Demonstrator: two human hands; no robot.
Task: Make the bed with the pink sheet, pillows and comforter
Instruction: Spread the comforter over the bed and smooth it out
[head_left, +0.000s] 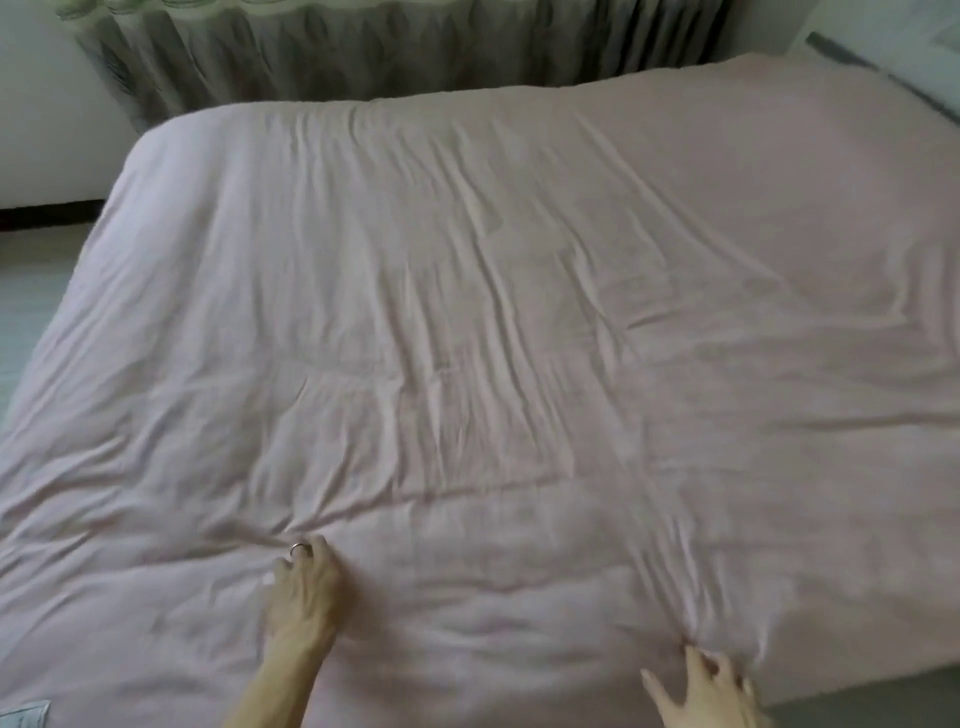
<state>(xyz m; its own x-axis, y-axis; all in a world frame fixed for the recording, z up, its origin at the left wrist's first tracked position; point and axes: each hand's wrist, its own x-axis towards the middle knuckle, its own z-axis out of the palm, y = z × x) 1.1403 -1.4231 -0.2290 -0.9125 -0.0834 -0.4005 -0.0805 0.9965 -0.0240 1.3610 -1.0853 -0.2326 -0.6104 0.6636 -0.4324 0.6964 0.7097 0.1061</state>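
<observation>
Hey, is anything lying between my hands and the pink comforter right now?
Nothing visible. The left hand already grips a fold of the pink comforter, and the right hand touches it by its near right corner.

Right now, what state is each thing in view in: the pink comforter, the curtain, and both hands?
pink comforter: spread out flat, creased all over, draping down at the left side.
curtain: drawn shut, hanging in pleats at the far side.
left hand: fingers curled into the fabric, creases gathering at them.
right hand: fingers spread, blurred, on the fabric near its near edge.
</observation>
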